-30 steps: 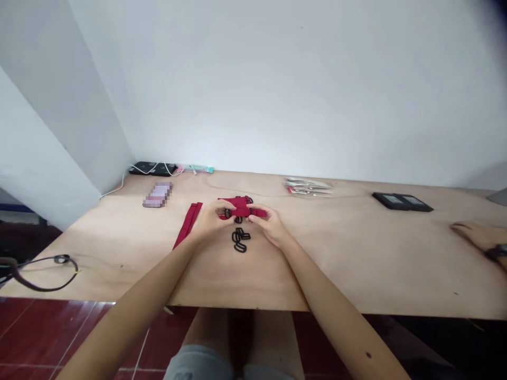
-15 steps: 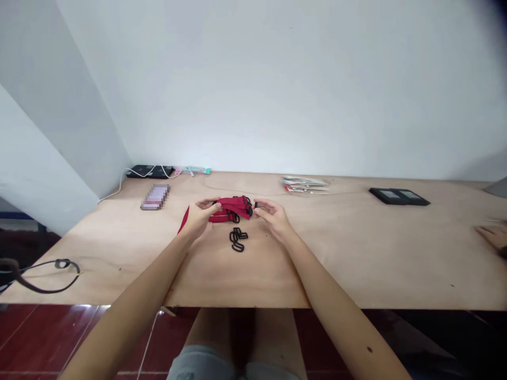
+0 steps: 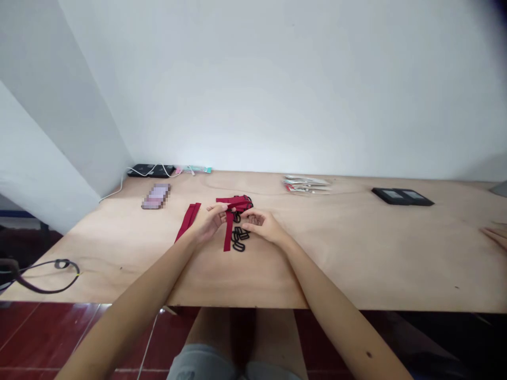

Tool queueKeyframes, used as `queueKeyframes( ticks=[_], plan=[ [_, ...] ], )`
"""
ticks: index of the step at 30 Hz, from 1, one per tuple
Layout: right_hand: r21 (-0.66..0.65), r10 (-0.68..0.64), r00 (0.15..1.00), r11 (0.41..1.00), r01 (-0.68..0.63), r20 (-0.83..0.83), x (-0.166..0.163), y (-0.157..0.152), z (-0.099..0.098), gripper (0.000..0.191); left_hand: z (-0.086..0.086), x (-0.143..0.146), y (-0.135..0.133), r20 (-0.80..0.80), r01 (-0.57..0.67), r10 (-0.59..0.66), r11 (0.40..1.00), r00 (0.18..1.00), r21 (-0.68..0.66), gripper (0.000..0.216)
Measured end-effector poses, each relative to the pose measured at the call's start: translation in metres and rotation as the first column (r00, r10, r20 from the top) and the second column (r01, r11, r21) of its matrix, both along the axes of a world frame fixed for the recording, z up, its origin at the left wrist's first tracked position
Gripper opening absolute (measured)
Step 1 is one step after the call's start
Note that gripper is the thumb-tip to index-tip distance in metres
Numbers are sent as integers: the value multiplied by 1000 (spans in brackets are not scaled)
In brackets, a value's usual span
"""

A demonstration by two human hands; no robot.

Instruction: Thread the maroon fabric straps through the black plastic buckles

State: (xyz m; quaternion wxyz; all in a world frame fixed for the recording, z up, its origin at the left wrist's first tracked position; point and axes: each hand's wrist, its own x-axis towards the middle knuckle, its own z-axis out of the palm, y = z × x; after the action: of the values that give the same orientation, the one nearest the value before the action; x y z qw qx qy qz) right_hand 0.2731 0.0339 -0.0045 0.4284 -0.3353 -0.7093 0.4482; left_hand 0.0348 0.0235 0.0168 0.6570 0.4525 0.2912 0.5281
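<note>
My left hand (image 3: 210, 221) is closed in a pinch on a red strap (image 3: 228, 235), whose free end hangs down towards the tabletop. Curled close by on the right is my right hand (image 3: 264, 225); whatever lies between its fingertips is too small to make out. Just beyond both hands sits a bunch of red straps with black buckles (image 3: 240, 202), partly covered by my left fingers. Several loose black buckles (image 3: 238, 246) lie in front of the bunch, below my right fingertips. More red strips (image 3: 187, 221) lie left of my left hand, partly behind the wrist.
A phone (image 3: 156, 196) lies at the left, with black boxes (image 3: 150, 170) and a white cable behind it. Flat packets (image 3: 306, 184) lie near the wall. Two black devices (image 3: 402, 197) are farther right. Another person's hand (image 3: 497, 234) shows at the right edge.
Both hands have come nearer to me, and my right hand has moved left towards my left one. A red strap now hangs from my left hand, apart from the bunch.
</note>
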Motion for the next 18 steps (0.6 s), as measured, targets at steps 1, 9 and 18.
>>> queueKeyframes(
  ticks=[1,9,18],
  plan=[
    [-17,-7,998,1000,6,-69,-2,-1,2,40,-2,2,-1,-12,23,-23,1000,1000,-17,26],
    [-79,-41,957,997,19,-286,-7,-4,7,23,-20,12,-6,-159,172,-174,985,972,-29,35],
    [-332,-273,725,941,65,-632,5,5,18,30,-3,5,-11,-509,261,-126,944,851,202,40]
  ],
)
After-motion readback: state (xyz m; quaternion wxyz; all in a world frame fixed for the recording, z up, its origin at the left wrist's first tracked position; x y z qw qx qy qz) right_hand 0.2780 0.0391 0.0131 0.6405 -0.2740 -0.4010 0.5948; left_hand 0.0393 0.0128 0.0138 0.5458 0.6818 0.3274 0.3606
